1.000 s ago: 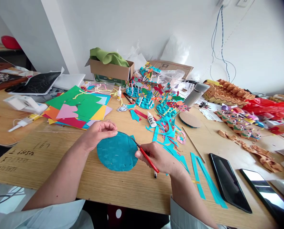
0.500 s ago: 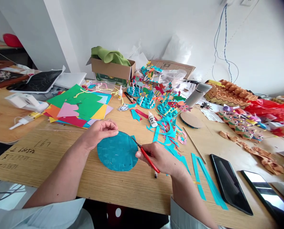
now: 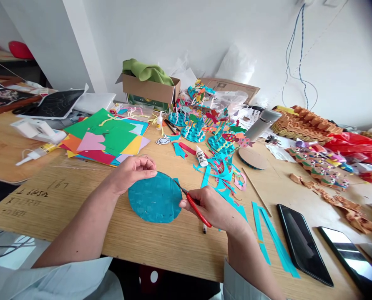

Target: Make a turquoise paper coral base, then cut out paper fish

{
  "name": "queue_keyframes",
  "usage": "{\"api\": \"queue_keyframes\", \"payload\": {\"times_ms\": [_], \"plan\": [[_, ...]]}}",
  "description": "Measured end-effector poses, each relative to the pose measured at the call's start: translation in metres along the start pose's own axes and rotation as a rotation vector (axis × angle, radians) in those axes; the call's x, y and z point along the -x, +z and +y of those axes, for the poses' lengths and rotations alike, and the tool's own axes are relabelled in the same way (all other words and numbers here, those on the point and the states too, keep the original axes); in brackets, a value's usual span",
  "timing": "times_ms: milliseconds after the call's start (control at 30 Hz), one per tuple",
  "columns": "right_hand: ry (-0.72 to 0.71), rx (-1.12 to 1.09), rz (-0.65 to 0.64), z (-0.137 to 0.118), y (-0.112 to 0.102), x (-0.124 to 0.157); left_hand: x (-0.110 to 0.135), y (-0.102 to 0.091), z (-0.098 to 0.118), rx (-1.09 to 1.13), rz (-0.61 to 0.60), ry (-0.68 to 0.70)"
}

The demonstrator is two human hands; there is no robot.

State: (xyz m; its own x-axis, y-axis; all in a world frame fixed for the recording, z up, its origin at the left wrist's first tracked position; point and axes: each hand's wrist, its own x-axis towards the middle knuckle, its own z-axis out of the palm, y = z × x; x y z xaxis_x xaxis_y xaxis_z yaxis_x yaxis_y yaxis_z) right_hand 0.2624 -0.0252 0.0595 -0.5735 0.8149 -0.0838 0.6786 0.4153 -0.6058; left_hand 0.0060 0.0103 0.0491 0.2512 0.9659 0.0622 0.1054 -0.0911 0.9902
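Head view, my worktop (image 3: 61, 212). Item: one round teal paper disc (image 3: 154, 197), no long axis, lying flat ahead of me, between my hands, which stand apart. Item: left hand (image 3: 132, 173), fingers curled at the disc's upper rim; whether they grip it I cannot tell. Item: right hand (image 3: 209, 206), just off the disc's right edge, closed on one pair of red-handled scissors (image 3: 197, 210), blades at that edge. Also counted: one white glue bottle (image 3: 201, 156) beyond the disc, three teal egg-carton mounds (image 3: 193, 133), two dark-screened tablets (image 3: 301, 246)
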Motion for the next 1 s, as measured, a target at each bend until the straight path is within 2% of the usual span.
{"api": "queue_keyframes", "payload": {"times_ms": [267,667,1000], "plan": [[-0.017,0.017,-0.04,-0.0004,-0.0001,-0.0003,-0.0002,-0.0011,-0.0014,-0.028,-0.055,0.028],[0.01,-0.028,-0.041,0.0,0.0006,0.0009,0.001,-0.0022,-0.0004,-0.033,-0.06,0.006],[-0.021,0.004,-0.043,0.0015,0.0008,0.0011,0.0018,-0.0023,0.0004,-0.054,-0.095,0.04]]}}
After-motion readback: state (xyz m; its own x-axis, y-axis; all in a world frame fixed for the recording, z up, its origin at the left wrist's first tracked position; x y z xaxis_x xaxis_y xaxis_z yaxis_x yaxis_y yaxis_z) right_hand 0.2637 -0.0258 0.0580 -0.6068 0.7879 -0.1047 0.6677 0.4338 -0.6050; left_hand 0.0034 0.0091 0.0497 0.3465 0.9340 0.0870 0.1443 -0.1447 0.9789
